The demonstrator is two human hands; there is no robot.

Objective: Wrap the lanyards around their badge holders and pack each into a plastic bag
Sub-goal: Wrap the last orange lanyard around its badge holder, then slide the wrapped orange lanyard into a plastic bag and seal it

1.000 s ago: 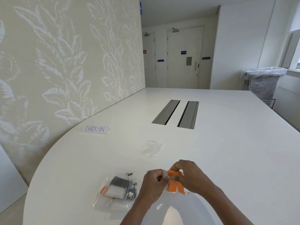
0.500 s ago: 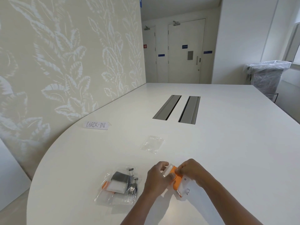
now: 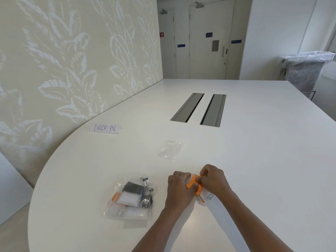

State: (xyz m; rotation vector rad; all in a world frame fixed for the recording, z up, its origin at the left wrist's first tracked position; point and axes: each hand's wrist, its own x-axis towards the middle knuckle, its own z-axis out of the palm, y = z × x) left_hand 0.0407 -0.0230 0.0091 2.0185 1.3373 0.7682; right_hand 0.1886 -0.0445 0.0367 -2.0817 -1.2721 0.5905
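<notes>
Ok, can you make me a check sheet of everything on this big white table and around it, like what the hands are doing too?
Surface: large white table with two grey slotted cable hatches.
Job's things: orange lanyard wrapped round a clear badge holder, its metal hook lying loose beside it; one flat clear plastic bag, which looks empty, farther out; a pile of already filled clear bags to the left.
Clutter: white handwritten CHECK-IN card by the wall.
Grippers: left hand and right hand both grip the orange bundle.
Cables: nothing seen.
Surroundings: leaf-patterned wall, white doors, plastic-lined bin.
</notes>
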